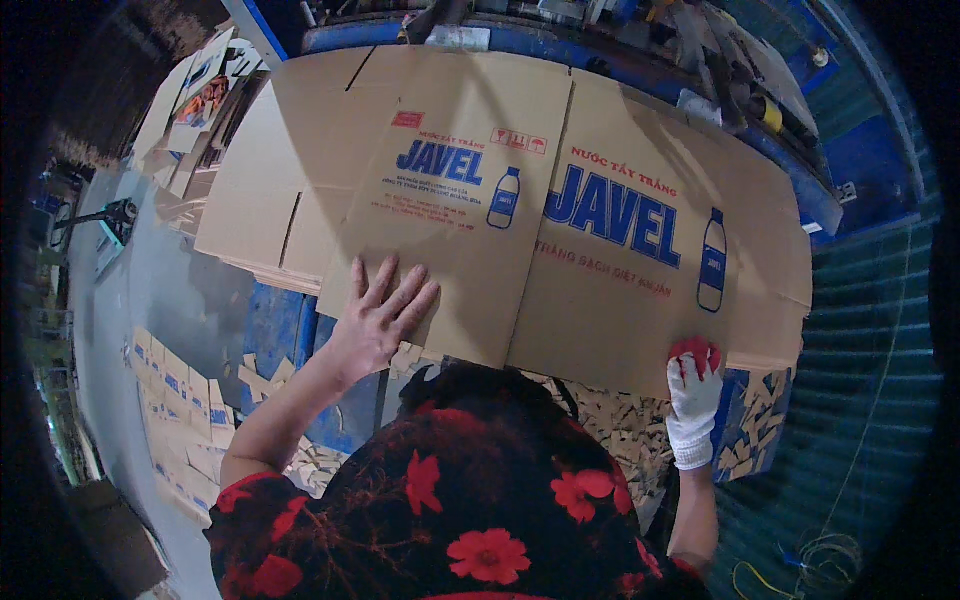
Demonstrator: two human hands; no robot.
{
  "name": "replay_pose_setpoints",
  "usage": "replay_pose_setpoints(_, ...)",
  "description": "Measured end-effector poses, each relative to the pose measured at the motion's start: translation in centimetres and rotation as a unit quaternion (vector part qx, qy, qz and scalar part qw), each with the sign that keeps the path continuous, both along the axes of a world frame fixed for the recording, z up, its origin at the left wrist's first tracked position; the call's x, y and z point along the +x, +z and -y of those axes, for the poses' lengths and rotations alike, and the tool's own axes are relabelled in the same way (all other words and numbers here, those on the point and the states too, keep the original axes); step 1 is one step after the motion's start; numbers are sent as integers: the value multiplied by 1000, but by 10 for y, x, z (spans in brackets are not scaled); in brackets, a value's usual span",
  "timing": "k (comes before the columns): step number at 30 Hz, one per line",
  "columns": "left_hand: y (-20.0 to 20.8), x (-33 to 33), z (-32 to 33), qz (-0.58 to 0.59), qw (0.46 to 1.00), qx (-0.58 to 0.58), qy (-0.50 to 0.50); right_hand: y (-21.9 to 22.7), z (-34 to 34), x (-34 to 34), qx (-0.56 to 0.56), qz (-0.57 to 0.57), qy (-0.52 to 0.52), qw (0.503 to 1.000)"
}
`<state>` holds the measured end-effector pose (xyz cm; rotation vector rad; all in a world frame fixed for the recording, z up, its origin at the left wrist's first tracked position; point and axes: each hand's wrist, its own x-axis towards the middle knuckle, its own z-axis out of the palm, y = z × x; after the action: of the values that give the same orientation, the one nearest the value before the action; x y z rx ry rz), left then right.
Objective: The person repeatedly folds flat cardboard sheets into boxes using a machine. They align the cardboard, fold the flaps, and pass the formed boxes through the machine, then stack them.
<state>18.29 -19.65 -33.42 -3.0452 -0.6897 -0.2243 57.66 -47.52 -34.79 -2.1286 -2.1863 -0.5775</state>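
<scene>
A flat, printed cardboard box blank [620, 310] lies across the work surface in front of me, with creases dividing it into panels. It bears blue and red print and bottle drawings. My left hand [375, 320] is bare and rests on its near left part, fingers spread and holding nothing. At the near right edge, my right hand [695, 395] wears a white knitted glove with red on the fingers. Its fingers are bent over the blank's edge; the thumb is hidden. More cardboard sheets [270, 200] lie under and beside the blank on the left.
Behind the blank runs a blue machine frame [370, 36] with metal parts. Cardboard scraps [610, 425] are heaped below the near edge. Printed cardboard pieces [180, 400] lie on the floor at left, near a pallet jack [115, 225]. A green corrugated wall [870, 350] stands at right.
</scene>
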Motion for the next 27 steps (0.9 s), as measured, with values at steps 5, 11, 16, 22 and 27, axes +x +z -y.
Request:
replay_pose_setpoints(5,0,1,7,-44,998,21,42,17,-6,-20,9,-36,-41,998)
replay_pose_setpoints(11,16,5,7,-45,992,-113,43,92,-2,-21,-184,-308,-108,927)
replay_pose_setpoints(16,44,9,-19,-186,971,-147,9,84,-49,28,-15,-361,-199,911)
replay_pose_setpoints(22,16,46,-62,-85,970,-134,183,56,-156,21,87,-271,-102,953)
replay_pose_setpoints(27,1,69,-91,62,922,-130,358,43,-238,-49,-29,-289,26,956)
